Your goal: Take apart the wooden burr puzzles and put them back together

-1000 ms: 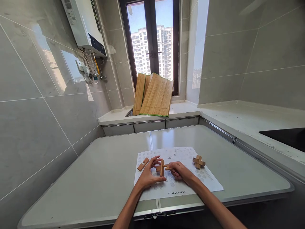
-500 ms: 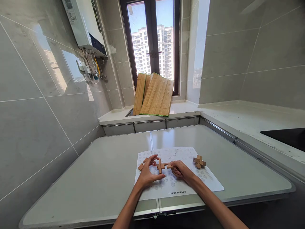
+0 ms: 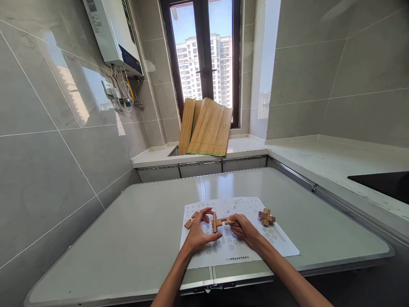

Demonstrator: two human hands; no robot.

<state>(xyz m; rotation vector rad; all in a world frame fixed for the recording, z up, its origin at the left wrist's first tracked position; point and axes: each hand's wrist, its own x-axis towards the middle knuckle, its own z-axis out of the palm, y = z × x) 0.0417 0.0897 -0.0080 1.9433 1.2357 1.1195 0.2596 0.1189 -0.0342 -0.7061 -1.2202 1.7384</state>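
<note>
My left hand [image 3: 202,230] grips an upright wooden puzzle piece [image 3: 215,222] by its two ends, between thumb and fingers. My right hand [image 3: 243,227] pinches the right end of a notched wooden puzzle piece [image 3: 223,221] lying crosswise. The notched piece's left end meets the upright piece; whether they interlock I cannot tell. Partly behind my left hand, more notched wooden pieces [image 3: 188,223] rest on the printed sheet [image 3: 233,247]. An assembled wooden burr puzzle [image 3: 266,217] sits at the sheet's right side.
The sheet lies on a pale folding table [image 3: 128,238] with a metal-edged seam. Behind it runs a white counter [image 3: 249,145] bearing a folded bamboo mat [image 3: 211,128] below the window. A water heater [image 3: 111,34] hangs on the left wall.
Both hands keep their grip on the two wooden pieces. The pieces have barely shifted, and the view has moved very slightly.
</note>
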